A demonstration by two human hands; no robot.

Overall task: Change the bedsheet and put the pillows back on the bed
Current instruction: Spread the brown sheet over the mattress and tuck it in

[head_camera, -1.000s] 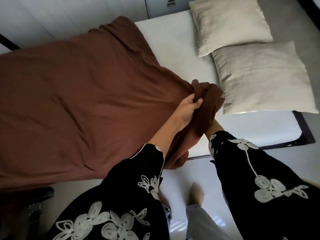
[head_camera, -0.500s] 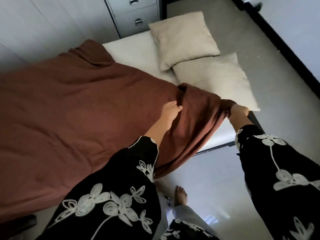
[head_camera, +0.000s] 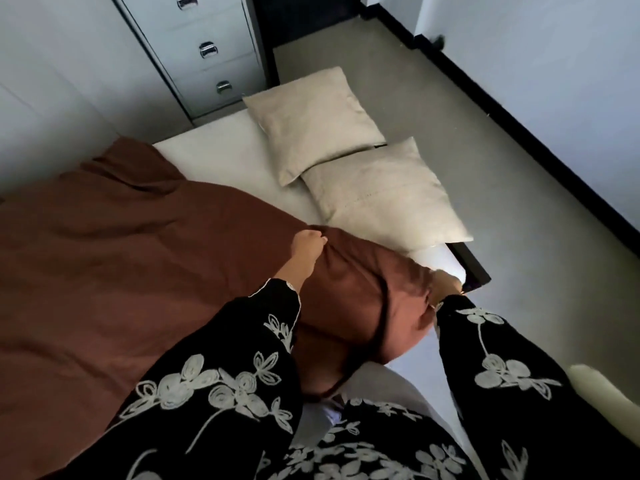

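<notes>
Stretching the brown sheet (head_camera: 138, 271) out to the bed's corner

The left hand (head_camera: 306, 245) has its fingers curled tight round the sheet's edge, and the right hand (head_camera: 445, 282) holds the sheet's corner, though its fingertips are mostly hidden in the bunched cloth. I think the hands are spread wide so the cloth goes flat and its corner can hook over the mattress (head_camera: 214, 150) corner, which is just past the right fingers. The sheet covers the bed behind the left fingers. The bare part lies beyond both hands, where the two pillows (head_camera: 384, 195) sit out of the way until the sheet is on. A second ago both hands were close together on one bunch of cloth. Now they are far apart, and the right hand has moved out to the corner.
</notes>
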